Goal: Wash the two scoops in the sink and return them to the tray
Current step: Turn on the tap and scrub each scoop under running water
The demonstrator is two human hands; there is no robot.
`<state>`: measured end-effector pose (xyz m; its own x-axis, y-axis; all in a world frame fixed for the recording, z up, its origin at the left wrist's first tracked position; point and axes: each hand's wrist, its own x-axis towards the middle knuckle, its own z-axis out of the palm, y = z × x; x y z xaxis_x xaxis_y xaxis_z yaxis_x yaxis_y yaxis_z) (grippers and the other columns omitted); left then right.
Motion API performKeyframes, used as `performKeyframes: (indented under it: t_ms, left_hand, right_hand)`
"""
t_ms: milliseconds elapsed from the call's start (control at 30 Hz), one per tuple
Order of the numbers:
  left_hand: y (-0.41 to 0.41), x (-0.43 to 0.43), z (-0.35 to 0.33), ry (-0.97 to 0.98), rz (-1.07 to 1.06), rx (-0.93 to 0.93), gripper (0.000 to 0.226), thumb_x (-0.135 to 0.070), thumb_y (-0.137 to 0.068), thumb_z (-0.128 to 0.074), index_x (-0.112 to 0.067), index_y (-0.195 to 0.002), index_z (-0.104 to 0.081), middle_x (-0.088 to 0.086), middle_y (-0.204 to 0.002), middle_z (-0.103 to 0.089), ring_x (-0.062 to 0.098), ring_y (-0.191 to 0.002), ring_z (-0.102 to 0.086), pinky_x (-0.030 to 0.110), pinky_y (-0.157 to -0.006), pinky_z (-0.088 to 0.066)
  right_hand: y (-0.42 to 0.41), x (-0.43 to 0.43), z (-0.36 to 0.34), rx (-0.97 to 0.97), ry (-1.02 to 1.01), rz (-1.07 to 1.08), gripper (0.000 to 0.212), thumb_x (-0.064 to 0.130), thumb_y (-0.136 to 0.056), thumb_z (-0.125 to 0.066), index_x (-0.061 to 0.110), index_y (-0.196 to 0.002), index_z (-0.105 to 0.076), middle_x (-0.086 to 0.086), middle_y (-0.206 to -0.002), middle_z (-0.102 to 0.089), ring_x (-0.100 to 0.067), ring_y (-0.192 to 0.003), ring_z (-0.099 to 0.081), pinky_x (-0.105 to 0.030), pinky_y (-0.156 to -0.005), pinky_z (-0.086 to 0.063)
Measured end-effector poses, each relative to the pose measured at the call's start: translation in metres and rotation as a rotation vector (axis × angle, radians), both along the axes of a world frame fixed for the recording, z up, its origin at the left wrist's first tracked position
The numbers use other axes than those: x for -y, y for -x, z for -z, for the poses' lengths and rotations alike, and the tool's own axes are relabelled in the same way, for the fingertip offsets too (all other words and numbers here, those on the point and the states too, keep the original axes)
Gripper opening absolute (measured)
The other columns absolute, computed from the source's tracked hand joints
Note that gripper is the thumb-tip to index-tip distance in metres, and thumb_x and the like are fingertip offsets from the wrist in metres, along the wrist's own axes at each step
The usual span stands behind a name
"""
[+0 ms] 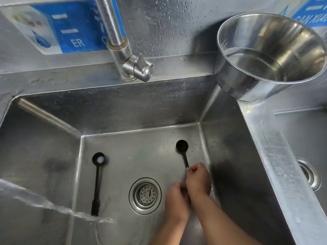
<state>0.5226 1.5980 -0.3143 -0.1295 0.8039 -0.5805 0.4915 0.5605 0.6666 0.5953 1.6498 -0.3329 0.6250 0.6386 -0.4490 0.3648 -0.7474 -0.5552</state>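
Two black long-handled scoops are down in the steel sink point(53, 156). The left scoop point(98, 175) lies flat on the sink floor, bowl away from me with white residue in it; a stream of water point(53, 206) crosses its handle end. The right scoop point(183, 152) points its empty bowl away from me. My right hand point(199, 179) is closed around its handle, and my left hand point(176, 202) grips the handle's lower end, touching the right hand. No tray is in view.
A round drain strainer point(145, 195) sits between the scoops. The tap point(127, 57) stands at the back rim. A steel pot point(269, 55) holding some water rests on the divider at the back right. A second basin with a drain point(308, 174) lies to the right.
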Motion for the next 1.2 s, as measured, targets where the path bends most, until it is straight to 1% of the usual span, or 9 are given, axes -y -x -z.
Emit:
performKeyframes:
  t_ms: [67, 167, 400, 567, 700, 833, 900, 1033, 1200]
  left_hand:
    - [0.017, 0.004, -0.006, 0.032, 0.047, -0.001, 0.012, -0.012, -0.079, -0.063, -0.022, -0.074, -0.062, -0.003, -0.073, -0.066, 0.013, -0.069, -0.059, 0.026, -0.063, -0.04]
    - [0.055, 0.015, -0.021, 0.074, 0.059, -0.005, 0.01, -0.009, -0.08, -0.066, -0.015, -0.087, -0.069, 0.0, -0.081, -0.068, 0.016, -0.079, -0.062, 0.024, -0.072, -0.044]
    - [0.17, 0.048, -0.038, 0.32, 0.02, -0.087, 0.006, -0.018, -0.08, -0.067, -0.023, -0.077, -0.065, 0.002, -0.084, -0.068, 0.018, -0.09, -0.067, 0.021, -0.081, -0.048]
    - [0.237, 0.046, -0.028, 0.306, -0.238, -0.191, 0.01, -0.015, -0.083, -0.057, -0.024, -0.079, -0.057, 0.009, -0.1, -0.073, 0.024, -0.094, -0.068, 0.029, -0.079, -0.052]
    - [0.263, 0.018, -0.022, 0.156, -0.332, -0.233, 0.024, -0.006, -0.08, -0.054, -0.016, -0.099, -0.064, 0.01, -0.105, -0.068, 0.027, -0.1, -0.063, 0.027, -0.079, -0.044]
    - [0.263, -0.01, -0.013, 0.024, -0.363, -0.233, 0.028, -0.004, -0.085, -0.056, -0.009, -0.112, -0.062, 0.011, -0.115, -0.062, 0.027, -0.111, -0.057, 0.032, -0.095, -0.045]
    - [0.26, -0.019, -0.009, -0.01, -0.372, -0.24, 0.028, -0.011, -0.088, -0.058, -0.011, -0.116, -0.06, 0.008, -0.118, -0.06, 0.026, -0.115, -0.054, 0.035, -0.098, -0.045]
    - [0.255, -0.028, 0.0, 0.009, -0.347, -0.269, 0.026, -0.022, -0.091, -0.056, -0.016, -0.116, -0.059, 0.006, -0.121, -0.057, 0.027, -0.118, -0.051, 0.041, -0.096, -0.045]
    - [0.252, -0.027, 0.005, 0.027, -0.376, -0.293, 0.011, -0.017, -0.088, -0.058, -0.017, -0.098, -0.063, 0.005, -0.11, -0.057, 0.027, -0.109, -0.052, 0.041, -0.091, -0.045]
  right_hand:
    - [0.002, 0.005, -0.009, 0.002, -0.021, -0.025, 0.009, 0.021, -0.089, -0.063, 0.018, -0.082, -0.058, 0.0, -0.081, -0.067, -0.023, -0.076, -0.063, -0.036, -0.069, -0.053]
    - [0.014, 0.019, -0.027, 0.043, -0.063, -0.139, 0.008, 0.015, -0.087, -0.059, 0.017, -0.095, -0.058, -0.002, -0.09, -0.067, -0.027, -0.085, -0.064, -0.038, -0.077, -0.054]
    - [0.109, 0.054, -0.055, -0.245, 0.053, -0.408, 0.005, 0.011, -0.089, -0.058, 0.014, -0.093, -0.059, -0.007, -0.089, -0.067, -0.028, -0.088, -0.063, -0.033, -0.08, -0.049]
    - [0.177, 0.052, -0.045, -0.391, 0.221, -0.525, 0.013, 0.009, -0.086, -0.058, 0.011, -0.097, -0.063, -0.016, -0.099, -0.069, -0.032, -0.094, -0.066, -0.034, -0.08, -0.052]
    - [0.214, 0.031, -0.028, -0.487, 0.238, -0.404, 0.011, 0.009, -0.09, -0.06, 0.012, -0.1, -0.06, -0.017, -0.094, -0.064, -0.032, -0.083, -0.063, -0.038, -0.076, -0.052]
    - [0.235, 0.007, -0.008, -0.461, 0.177, -0.371, 0.021, 0.013, -0.088, -0.062, 0.006, -0.107, -0.061, -0.014, -0.094, -0.066, -0.03, -0.086, -0.064, -0.049, -0.084, -0.054]
    - [0.239, -0.002, -0.005, -0.542, 0.134, -0.321, 0.02, 0.009, -0.089, -0.063, 0.006, -0.109, -0.06, -0.014, -0.09, -0.067, -0.025, -0.075, -0.064, -0.043, -0.073, -0.055]
    - [0.246, -0.014, 0.004, -0.731, 0.097, -0.212, 0.02, 0.001, -0.091, -0.06, 0.006, -0.111, -0.059, -0.017, -0.097, -0.069, -0.018, -0.065, -0.064, -0.027, -0.052, -0.05]
    - [0.245, -0.014, 0.003, -0.794, 0.085, -0.187, 0.019, -0.002, -0.094, -0.056, 0.005, -0.112, -0.058, -0.015, -0.089, -0.066, -0.02, -0.064, -0.061, -0.027, -0.052, -0.049]
